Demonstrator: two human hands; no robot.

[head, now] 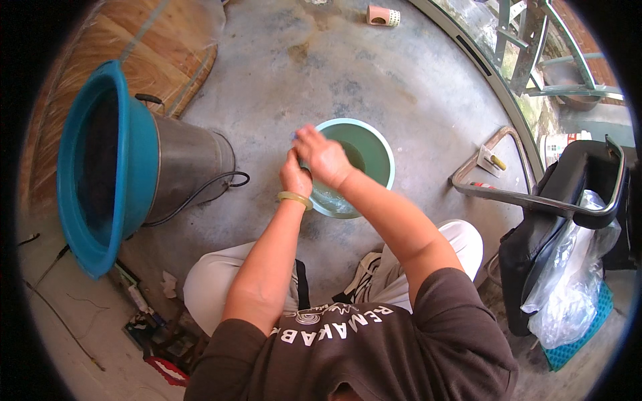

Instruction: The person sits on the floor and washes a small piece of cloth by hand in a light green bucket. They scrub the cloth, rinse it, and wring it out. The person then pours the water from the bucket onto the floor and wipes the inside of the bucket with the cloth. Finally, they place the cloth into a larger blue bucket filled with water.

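Observation:
My left hand (296, 173), with a pale bangle (296, 199) at its wrist, is raised at the near left rim of a round basin (378, 150). It seems closed around something dark and small, mostly hidden. Against its fingers lies my right hand (323, 158), slightly blurred, its fingers stretched towards the upper left; whether it holds anything cannot be seen. A small bluish spot shows by the fingertips. The green-walled basin with a pale blue rim stands on the floor and holds water, with ripples on its near side below my hands.
To the left a large blue basin (138, 150) rests on a metal drum (193, 155) with a black cable. A pink cup-like container (382, 16) lies on the floor at the top. A black chair (541, 235) with a metal frame and a clear plastic bag (569, 295) stands right.

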